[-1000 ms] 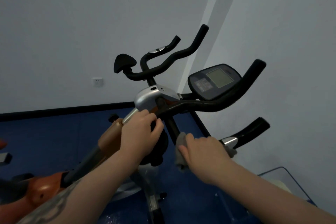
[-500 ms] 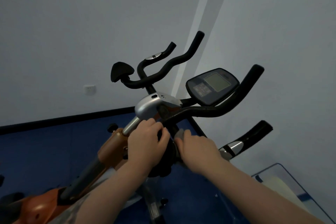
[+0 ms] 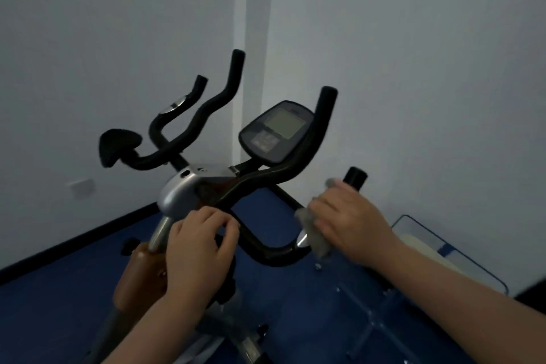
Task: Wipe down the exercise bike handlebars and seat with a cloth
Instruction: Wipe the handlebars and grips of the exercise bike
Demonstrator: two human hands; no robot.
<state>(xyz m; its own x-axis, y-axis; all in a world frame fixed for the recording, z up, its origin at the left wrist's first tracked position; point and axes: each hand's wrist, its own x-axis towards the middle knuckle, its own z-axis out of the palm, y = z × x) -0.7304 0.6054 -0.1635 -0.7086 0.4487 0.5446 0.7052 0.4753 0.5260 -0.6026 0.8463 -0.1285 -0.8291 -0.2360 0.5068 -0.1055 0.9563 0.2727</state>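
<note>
1. The right hand (image 3: 351, 221), in the lower right of the frame, was curled round a grey cloth (image 3: 314, 230) and clasped it against the near right grip of the handlebars (image 3: 266, 183).
2. The cloth showed in two places: a bunched fold hanging below the fingers, and a small tuft above the knuckles, just beside the black end cap of the grip (image 3: 356, 177).
3. A silver pulse pad (image 3: 302, 238) on that grip peeked out just left of the cloth.
4. The left hand (image 3: 198, 248), in the lower centre, rested with bent fingers where the handlebars met the silver stem cover (image 3: 180, 192); whether it truly clasped the tube or only lay on it could not be told.
5. The black handlebars ran from the centre of the frame up to the right, one horn rising beside the console (image 3: 276, 131), which sat right of centre with its pale screen facing the camera.
6. A second set of black bars (image 3: 204, 115) stood in the upper left centre, with a dark pad (image 3: 116, 143) at its left end.
7. An orange-brown frame part (image 3: 139, 278) lay below the left hand.
8. The blue floor (image 3: 59, 289) filled the bottom, and grey walls met in a corner behind the bike.
9. A clear box (image 3: 443, 251) with something pale inside stood at the right edge.
10. No seat could be made out.
</note>
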